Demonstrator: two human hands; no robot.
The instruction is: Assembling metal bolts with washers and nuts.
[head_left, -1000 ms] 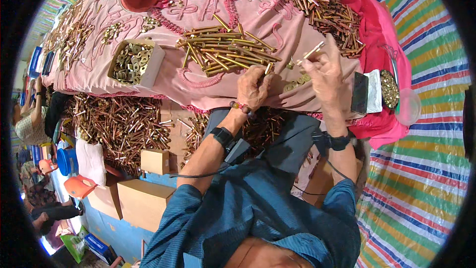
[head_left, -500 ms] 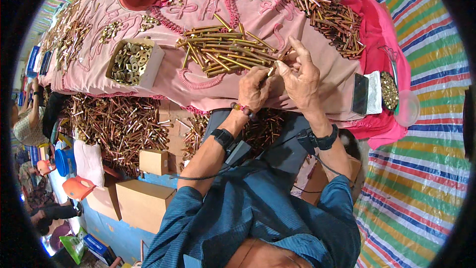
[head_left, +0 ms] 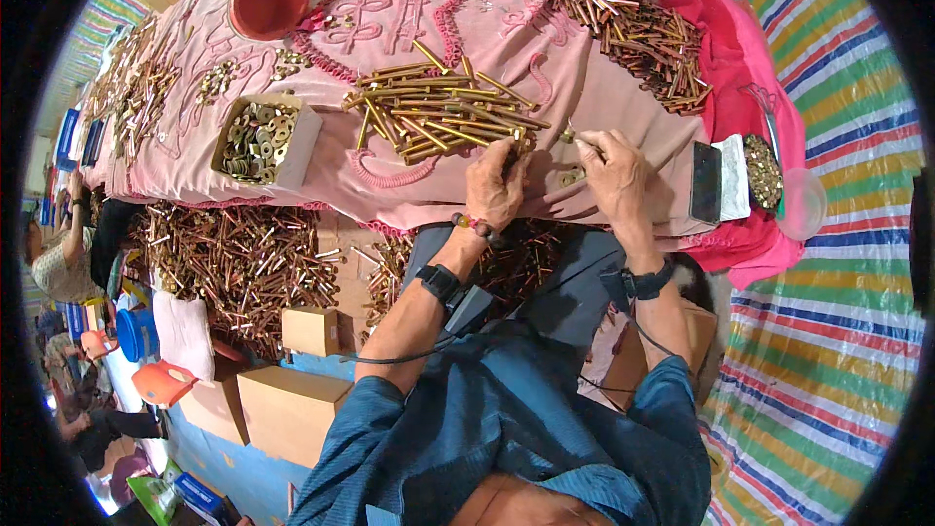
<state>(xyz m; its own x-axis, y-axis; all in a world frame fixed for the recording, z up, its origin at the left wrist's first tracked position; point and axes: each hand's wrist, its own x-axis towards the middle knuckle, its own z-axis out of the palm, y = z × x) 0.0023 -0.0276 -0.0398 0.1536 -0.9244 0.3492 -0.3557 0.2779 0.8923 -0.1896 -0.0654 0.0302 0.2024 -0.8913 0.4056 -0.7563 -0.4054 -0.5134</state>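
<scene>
A loose pile of long brass-coloured bolts [head_left: 438, 107] lies on the pink cloth in front of me. My left hand [head_left: 495, 185] is at the pile's near right end with its fingers curled together by the bolt ends; what they hold, if anything, is hidden. To the right, my right hand [head_left: 616, 173] hovers close over the cloth, thumb and fingertips pinched. Any object in that pinch is too small to name. Just left of its fingertips, a few small metal pieces [head_left: 568, 176] rest on the cloth.
A white box of washers [head_left: 261, 144] and a red-brown bowl [head_left: 269, 0] stand left. Another bolt heap [head_left: 653, 39] lies far right. A phone [head_left: 705, 183] sits near the right edge. Many bolts [head_left: 234, 258] cover the floor below left, beside cardboard boxes [head_left: 292, 409].
My hands were together at the pile's right end and are now apart. The right hand has moved down and right; the left has shifted slightly. Small metal pieces now show between them.
</scene>
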